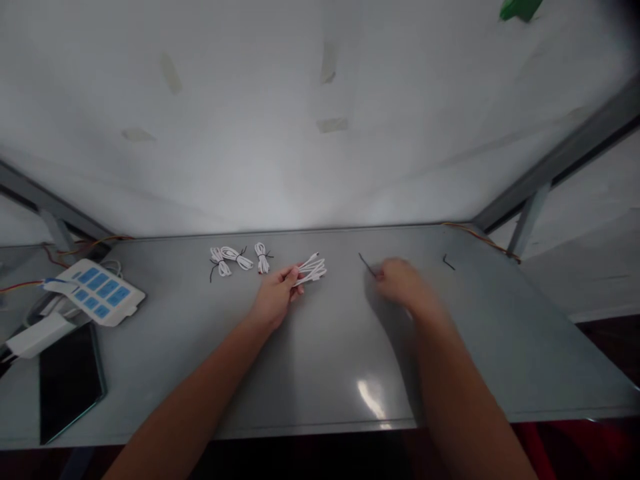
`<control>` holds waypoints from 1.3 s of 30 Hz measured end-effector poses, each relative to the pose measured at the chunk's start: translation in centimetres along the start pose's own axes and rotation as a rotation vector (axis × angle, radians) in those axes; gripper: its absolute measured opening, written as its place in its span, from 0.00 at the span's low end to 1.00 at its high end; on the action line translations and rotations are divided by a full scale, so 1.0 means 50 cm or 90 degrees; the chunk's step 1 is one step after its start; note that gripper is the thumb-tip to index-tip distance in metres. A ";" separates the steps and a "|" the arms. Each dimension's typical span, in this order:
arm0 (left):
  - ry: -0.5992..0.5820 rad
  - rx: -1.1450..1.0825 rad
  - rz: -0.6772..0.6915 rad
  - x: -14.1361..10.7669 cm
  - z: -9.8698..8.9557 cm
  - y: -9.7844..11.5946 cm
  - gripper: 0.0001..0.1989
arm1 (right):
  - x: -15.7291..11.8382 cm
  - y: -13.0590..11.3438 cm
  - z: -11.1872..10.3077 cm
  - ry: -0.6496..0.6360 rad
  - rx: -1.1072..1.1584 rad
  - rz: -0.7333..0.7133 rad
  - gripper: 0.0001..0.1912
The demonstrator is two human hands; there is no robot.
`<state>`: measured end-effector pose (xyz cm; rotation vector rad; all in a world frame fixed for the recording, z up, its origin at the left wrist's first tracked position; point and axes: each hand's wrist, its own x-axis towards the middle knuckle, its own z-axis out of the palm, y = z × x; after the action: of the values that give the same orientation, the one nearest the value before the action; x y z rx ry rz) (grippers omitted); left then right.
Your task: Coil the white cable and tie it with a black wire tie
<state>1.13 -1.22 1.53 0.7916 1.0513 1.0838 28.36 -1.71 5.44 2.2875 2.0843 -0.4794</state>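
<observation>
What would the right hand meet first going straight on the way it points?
Likely the short black wire just ahead of the right hand, on the metal table; blur hides its exact line.

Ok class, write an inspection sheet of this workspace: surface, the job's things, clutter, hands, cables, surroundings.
Surface: grey metal bench.
Job's things: white cable bundle in the left hand; three tied bundles behind; two short black wires.
Clutter: white panel with blue pads, dark tablet, white adapter.
Hands: left fingers pinch the bundle; right hand blurred beside a black wire.
Cables: orange-brown wires at both back corners.
Surroundings: taped white wall, grey metal frame, green object.
</observation>
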 end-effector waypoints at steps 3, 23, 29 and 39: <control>-0.020 -0.047 -0.016 -0.008 0.009 0.003 0.17 | 0.001 -0.081 0.042 0.108 0.109 -0.122 0.08; 0.075 0.034 0.030 0.003 0.005 -0.008 0.11 | -0.036 -0.195 0.106 0.123 0.426 -0.278 0.09; 0.105 0.165 0.064 0.006 -0.005 -0.008 0.15 | -0.054 -0.200 0.096 0.170 0.241 -0.319 0.08; 0.047 0.531 0.283 -0.012 -0.007 0.008 0.09 | -0.059 -0.208 0.077 0.265 0.144 -0.564 0.11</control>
<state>0.60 -1.66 1.96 1.7235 1.4518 1.0281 17.22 -4.20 4.50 1.4927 3.3696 -0.2417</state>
